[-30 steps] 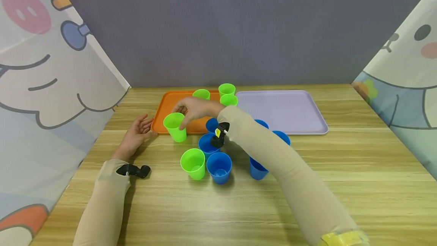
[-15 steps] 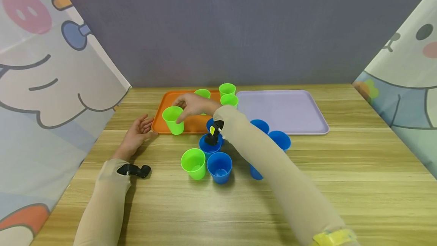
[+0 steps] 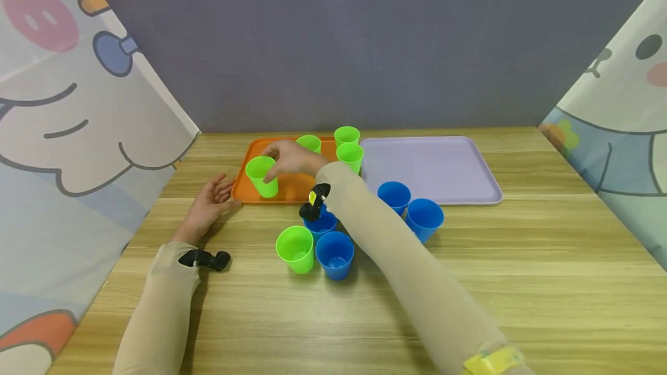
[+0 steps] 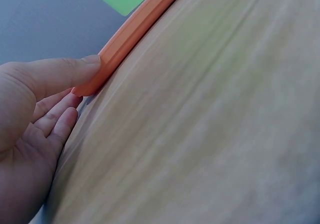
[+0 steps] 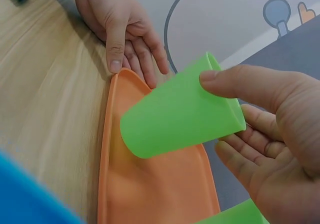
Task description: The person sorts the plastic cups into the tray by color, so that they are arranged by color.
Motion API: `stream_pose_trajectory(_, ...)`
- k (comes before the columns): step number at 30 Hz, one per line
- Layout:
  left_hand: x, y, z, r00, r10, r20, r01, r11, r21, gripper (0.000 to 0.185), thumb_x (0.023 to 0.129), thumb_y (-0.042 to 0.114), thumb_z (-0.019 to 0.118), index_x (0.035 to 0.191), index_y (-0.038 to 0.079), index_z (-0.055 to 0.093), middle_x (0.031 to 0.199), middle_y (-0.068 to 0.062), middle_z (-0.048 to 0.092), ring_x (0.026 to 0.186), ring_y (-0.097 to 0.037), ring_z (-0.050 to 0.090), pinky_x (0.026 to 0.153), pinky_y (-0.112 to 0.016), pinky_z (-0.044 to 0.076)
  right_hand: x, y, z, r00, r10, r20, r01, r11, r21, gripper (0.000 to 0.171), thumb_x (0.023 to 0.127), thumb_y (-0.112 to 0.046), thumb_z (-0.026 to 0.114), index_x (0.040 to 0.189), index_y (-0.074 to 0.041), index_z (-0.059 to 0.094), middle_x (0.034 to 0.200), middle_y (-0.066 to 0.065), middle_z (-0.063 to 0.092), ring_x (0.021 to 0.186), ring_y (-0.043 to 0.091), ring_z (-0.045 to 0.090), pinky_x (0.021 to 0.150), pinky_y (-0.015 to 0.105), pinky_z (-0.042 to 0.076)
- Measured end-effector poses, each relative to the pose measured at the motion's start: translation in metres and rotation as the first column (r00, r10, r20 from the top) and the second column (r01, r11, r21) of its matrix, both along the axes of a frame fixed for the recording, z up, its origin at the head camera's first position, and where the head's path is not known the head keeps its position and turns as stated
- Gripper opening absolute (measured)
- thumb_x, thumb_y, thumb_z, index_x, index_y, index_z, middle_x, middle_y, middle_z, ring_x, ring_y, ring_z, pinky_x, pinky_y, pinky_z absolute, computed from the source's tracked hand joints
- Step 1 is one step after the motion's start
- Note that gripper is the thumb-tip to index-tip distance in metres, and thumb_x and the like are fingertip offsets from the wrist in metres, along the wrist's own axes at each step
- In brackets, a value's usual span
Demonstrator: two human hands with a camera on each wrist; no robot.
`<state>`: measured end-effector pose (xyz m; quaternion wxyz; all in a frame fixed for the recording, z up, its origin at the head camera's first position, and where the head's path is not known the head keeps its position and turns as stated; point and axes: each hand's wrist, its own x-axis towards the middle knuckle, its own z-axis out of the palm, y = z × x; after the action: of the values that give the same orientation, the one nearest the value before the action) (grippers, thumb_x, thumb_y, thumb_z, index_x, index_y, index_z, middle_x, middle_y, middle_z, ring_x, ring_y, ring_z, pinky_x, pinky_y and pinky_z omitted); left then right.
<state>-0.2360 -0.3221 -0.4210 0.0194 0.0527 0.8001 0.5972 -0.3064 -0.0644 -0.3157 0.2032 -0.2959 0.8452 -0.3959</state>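
My right hand (image 3: 292,157) pinches a green plastic cup (image 3: 262,177) by its rim, thumb on one side and fingers on the other. The cup hangs tilted over the left part of the orange tray (image 3: 245,175), its base close over it. In the right wrist view the green cup (image 5: 175,114) leans with its mouth toward my palm. At the tray's near left corner is my left hand (image 3: 208,204), palm up. In the left wrist view its thumb presses the tray edge (image 4: 117,46) and its fingers lie on the corner's other side.
Green cups stand toward the back, one (image 3: 310,142) on the orange tray and two (image 3: 351,157) by its right end. Nearer stand a green cup (image 3: 295,250) and several blue cups (image 3: 335,256). A lilac tray (image 3: 427,166) lies to the right, before a grey wall (image 3: 365,45).
My right hand has moved back and slightly left with the green cup, from the tray's front edge to over the tray. The left hand has stayed at the corner.
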Motion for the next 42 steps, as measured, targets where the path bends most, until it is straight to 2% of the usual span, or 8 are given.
stream_pose_trajectory(8, -0.001, -0.001, 0.0, 1.0, -0.001, 0.011, 0.001, 1.0, -0.003, 0.088, 0.091, -0.014, 0.061, 0.156, -0.005, 0.002, 0.157, -0.031, 0.024, 0.144, -0.044, 0.025, 0.117, -0.04, 0.027, 0.0, -0.005, -0.005, 0.995, -0.093, -0.022, 0.093, 0.996, -0.009, 0.066, 0.08, -0.016, 0.083, 0.138, -0.006, 0.056, 0.141, 0.007, 0.054, 0.127, 0.022, 0.05, 0.099, 0.026, 0.047)
stream_pose_trajectory(14, -0.001, -0.001, 0.001, 1.0, -0.003, 0.011, 0.003, 1.0, -0.007, 0.088, 0.091, -0.013, 0.061, 0.156, -0.005, 0.002, 0.157, -0.031, 0.024, 0.144, -0.044, 0.025, 0.118, -0.04, 0.027, 0.002, -0.008, -0.007, 0.989, -0.143, -0.045, 0.143, 0.99, -0.004, 0.065, 0.079, -0.018, 0.083, 0.137, -0.005, 0.057, 0.137, 0.007, 0.057, 0.122, 0.021, 0.051, 0.097, 0.025, 0.047)
stream_pose_trajectory(20, 0.001, 0.0, 0.002, 1.0, -0.001, 0.008, 0.001, 1.0, -0.015, 0.088, 0.091, -0.012, 0.062, 0.156, -0.005, 0.003, 0.156, -0.031, 0.024, 0.144, -0.043, 0.026, 0.117, -0.039, 0.028, 0.0, -0.01, -0.013, 0.99, -0.138, -0.006, 0.138, 0.99, -0.023, 0.067, 0.081, -0.016, 0.083, 0.14, -0.004, 0.054, 0.143, 0.009, 0.053, 0.128, 0.024, 0.049, 0.102, 0.028, 0.046)
stream_pose_trajectory(24, 0.0, -0.001, 0.001, 1.0, -0.003, 0.001, 0.003, 1.0, -0.021, 0.087, 0.092, -0.011, 0.062, 0.156, -0.006, 0.004, 0.156, -0.031, 0.024, 0.144, -0.043, 0.026, 0.116, -0.034, 0.03, 0.0, -0.01, -0.014, 0.99, -0.132, 0.041, 0.133, 0.991, -0.024, 0.068, 0.084, -0.019, 0.082, 0.143, -0.007, 0.05, 0.146, 0.008, 0.048, 0.13, 0.024, 0.047, 0.101, 0.031, 0.046)
stream_pose_trajectory(30, 0.0, -0.002, 0.0, 1.0, -0.002, -0.008, 0.002, 1.0, -0.027, 0.086, 0.092, -0.01, 0.062, 0.156, -0.007, 0.004, 0.156, -0.032, 0.025, 0.143, -0.044, 0.026, 0.115, -0.03, 0.031, 0.002, -0.01, -0.013, 0.99, -0.122, 0.064, 0.123, 0.992, -0.01, 0.067, 0.09, -0.022, 0.077, 0.146, -0.007, 0.044, 0.148, 0.008, 0.045, 0.128, 0.024, 0.048, 0.099, 0.032, 0.047)
stream_pose_trajectory(32, 0.001, -0.002, 0.0, 1.0, -0.004, -0.011, 0.004, 1.0, -0.017, 0.086, 0.092, -0.01, 0.062, 0.155, -0.007, 0.004, 0.156, -0.032, 0.025, 0.143, -0.044, 0.026, 0.116, -0.033, 0.03, 0.002, -0.01, -0.014, 0.99, -0.122, 0.067, 0.123, 0.992, -0.007, 0.066, 0.09, -0.022, 0.076, 0.146, -0.007, 0.043, 0.147, 0.009, 0.045, 0.126, 0.024, 0.049, 0.099, 0.032, 0.047)
stream_pose_trajectory(39, 0.002, -0.001, -0.003, 0.999, -0.013, -0.043, 0.015, 0.999, 0.041, 0.091, 0.089, -0.003, 0.071, 0.155, -0.009, 0.008, 0.155, -0.033, 0.026, 0.143, -0.037, 0.031, 0.11, -0.02, 0.035, 0.003, -0.009, -0.013, 0.99, -0.117, 0.078, 0.117, 0.993, 0.006, 0.066, 0.091, -0.023, 0.075, 0.146, -0.008, 0.042, 0.149, 0.01, 0.043, 0.129, 0.026, 0.048, 0.102, 0.034, 0.046)
stream_pose_trajectory(42, 0.0, -0.001, -0.003, 0.999, -0.012, -0.029, 0.013, 1.0, 0.012, 0.089, 0.09, -0.008, 0.066, 0.155, -0.008, 0.005, 0.156, -0.033, 0.025, 0.144, -0.042, 0.027, 0.116, -0.029, 0.03, 0.003, -0.009, -0.013, 0.989, -0.121, 0.086, 0.121, 0.993, 0.003, 0.066, 0.091, -0.023, 0.075, 0.146, -0.008, 0.042, 0.149, 0.01, 0.044, 0.129, 0.026, 0.048, 0.103, 0.035, 0.045)
